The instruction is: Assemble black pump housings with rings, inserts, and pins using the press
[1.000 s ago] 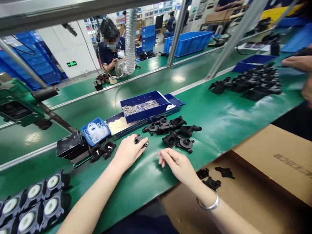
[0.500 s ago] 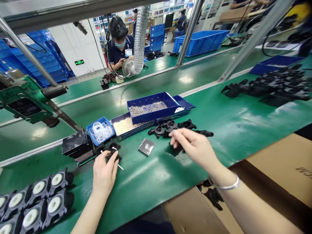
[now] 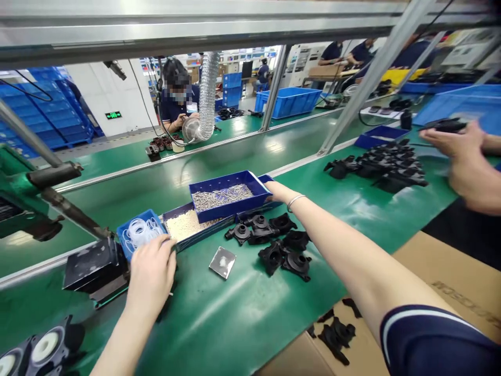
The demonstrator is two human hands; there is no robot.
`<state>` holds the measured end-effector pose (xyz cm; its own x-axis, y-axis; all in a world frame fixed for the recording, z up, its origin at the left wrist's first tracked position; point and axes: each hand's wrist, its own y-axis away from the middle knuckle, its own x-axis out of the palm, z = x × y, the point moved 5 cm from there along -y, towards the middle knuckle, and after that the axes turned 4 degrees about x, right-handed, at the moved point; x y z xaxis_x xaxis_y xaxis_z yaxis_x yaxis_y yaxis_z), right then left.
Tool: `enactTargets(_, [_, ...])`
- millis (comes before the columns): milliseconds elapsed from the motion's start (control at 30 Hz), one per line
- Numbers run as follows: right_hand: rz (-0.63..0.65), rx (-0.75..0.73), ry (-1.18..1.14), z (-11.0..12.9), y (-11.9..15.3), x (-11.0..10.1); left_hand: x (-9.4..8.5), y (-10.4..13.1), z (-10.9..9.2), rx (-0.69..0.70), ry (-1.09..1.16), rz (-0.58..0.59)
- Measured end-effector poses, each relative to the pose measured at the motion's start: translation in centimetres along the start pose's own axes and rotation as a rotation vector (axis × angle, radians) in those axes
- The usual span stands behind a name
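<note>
White rings (image 3: 141, 231) in blue tray (image 3: 125, 244), beside left fingers (image 3: 163, 244)

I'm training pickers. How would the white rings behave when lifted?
The white rings look thin and loosely curved, so they're probably floppy. Their slim strands suggest little weight. They overlap in their small blue tray, so several might come up together.
</note>
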<state>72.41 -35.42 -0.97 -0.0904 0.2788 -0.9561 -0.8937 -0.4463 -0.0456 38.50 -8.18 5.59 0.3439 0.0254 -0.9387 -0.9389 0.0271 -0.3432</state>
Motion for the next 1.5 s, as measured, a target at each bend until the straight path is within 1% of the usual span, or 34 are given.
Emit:
enactTargets(33, [0.032, -0.001, 0.005, -0.1, -0.3, 0.6, 0.8, -2.0, 0.0, -0.025, 0.001, 0.121])
enactTargets(67, [0.059, 0.005, 0.006, -0.3, -0.5, 1.2, 1.9, -3.8, 0.1, -0.043, -0.016, 0.273])
enactTargets(100, [0.081, 0.014, 0.005, -0.5, -0.7, 1.6, 2.9, -5.6, 0.2, -0.047, -0.016, 0.344])
enactTargets(167, [0.105, 0.018, -0.004, -0.9, -0.7, 2.1, 5.1, -8.6, 0.5, -0.061, -0.014, 0.440])
enactTargets(200, [0.110, 0.020, -0.017, -1.1, -0.7, 2.2, 6.2, -9.6, 0.6, -0.066, -0.010, 0.477])
enactTargets(267, [0.111, 0.029, -0.061, -1.5, -0.6, 2.3, 8.1, -10.7, 0.9, -0.072, -0.003, 0.541])
enactTargets(333, [0.097, 0.055, -0.132, -1.8, -0.6, 2.4, 9.3, -11.0, 1.1, -0.072, 0.000, 0.577])
enactTargets(433, [0.040, 0.118, -0.288, -2.0, -0.7, 2.3, 9.7, -10.8, 1.6, -0.076, -0.006, 0.592])
enactTargets(533, [-0.088, 0.207, -0.491, -2.0, -0.5, 1.5, 9.2, -10.6, 2.0, -0.078, -0.015, 0.578])
enactTargets(633, [-0.230, 0.265, -0.733, -2.0, 0.3, -0.1, 8.9, -10.8, 2.2, -0.054, -0.008, 0.532])
enactTargets(700, [-0.304, 0.261, -0.899, -1.9, 1.5, -1.6, 9.0, -11.1, 2.3, -0.018, 0.004, 0.496])
enactTargets(767, [-0.352, 0.236, -1.045, -1.6, 3.2, -3.1, 9.3, -11.3, 2.4, 0.013, 0.014, 0.472])
enactTargets(833, [-0.362, 0.196, -1.164, -1.0, 5.4, -4.4, 9.6, -11.5, 2.6, 0.023, 0.022, 0.460])
enactTargets(900, [-0.338, 0.151, -1.258, 0.1, 7.7, -5.5, 9.8, -11.7, 2.8, 0.011, 0.032, 0.454])
enactTargets(1000, [-0.284, 0.091, -1.348, 2.2, 11.2, -6.3, 9.8, -11.8, 3.1, -0.028, 0.056, 0.450])
enactTargets(1067, [-0.258, 0.068, -1.379, 3.7, 13.1, -6.4, 9.2, -11.9, 3.2, -0.056, 0.080, 0.427])
enactTargets(1133, [-0.244, 0.059, -1.397, 5.1, 14.8, -6.2, 7.9, -11.9, 3.2, -0.082, 0.114, 0.378])
enactTargets(1200, [-0.234, 0.054, -1.405, 6.3, 16.3, -5.8, 6.0, -11.3, 3.0, -0.116, 0.151, 0.306])
enactTargets(1233, [-0.227, 0.047, -1.408, 6.9, 17.0, -5.5, 4.8, -10.7, 2.7, -0.132, 0.155, 0.267])
enactTargets(1267, [-0.213, 0.040, -1.413, 7.5, 17.7, -5.1, 3.6, -9.7, 2.3, -0.154, 0.187, 0.217])
enactTargets(1333, [-0.146, 0.029, -1.447, 8.7, 19.2, -3.9, 1.5, -6.5, 0.9, -0.216, 0.401, 0.122])
enactTargets(1367, [-0.089, 0.028, -1.477, 9.4, 20.0, -2.9, 0.8, -4.4, 0.0, -0.279, 0.680, 0.061])
enactTargets(1400, [-0.019, 0.034, -1.514, 10.2, 20.8, -1.9, 0.8, -2.1, -1.2, -0.349, 1.014, 0.054])
enactTargets(1433, [0.060, 0.044, -1.548, 11.0, 21.6, -0.7, 1.1, 0.3, -2.6, -0.437, 1.309, 0.103])
enactTargets(1467, [0.142, 0.056, -1.580, 11.8, 22.5, 0.5, 1.8, 2.6, -4.2, -0.531, 1.559, 0.197])
enactTargets(1500, [0.215, 0.069, -1.603, 12.6, 23.4, 1.6, 2.5, 4.8, -5.7, -0.633, 1.755, 0.278])
